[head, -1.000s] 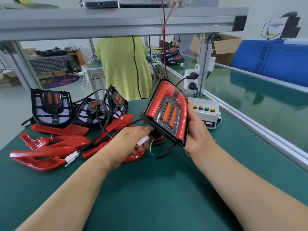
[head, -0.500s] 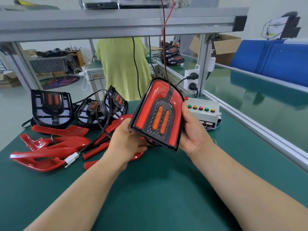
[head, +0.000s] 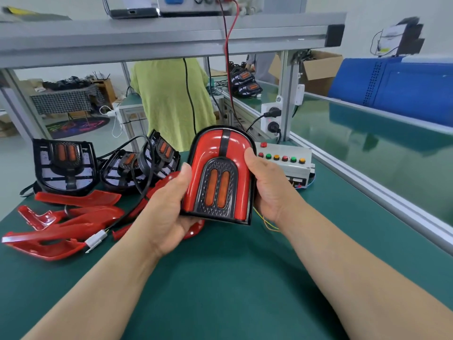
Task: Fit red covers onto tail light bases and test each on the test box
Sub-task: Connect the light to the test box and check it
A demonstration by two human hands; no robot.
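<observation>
bright, even overhead light, glare on the glossy red cover (head: 234, 143), wide-angle bending at edges, background slightly soft.

An assembly workshop is showing here: a green-matted bench (head: 220, 303) under an aluminium frame (head: 171, 38) is carrying loose red covers (head: 73, 227) and bare bases (head: 65, 165) beside the left hand (head: 166, 212), a push-button test box (head: 296, 168) behind the right hand (head: 272, 192), another worker (head: 171, 99) standing beyond.

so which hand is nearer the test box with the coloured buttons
Right. The right hand grips the tail light just in front of the test box; the left hand holds its opposite edge, farther from the box.
</observation>
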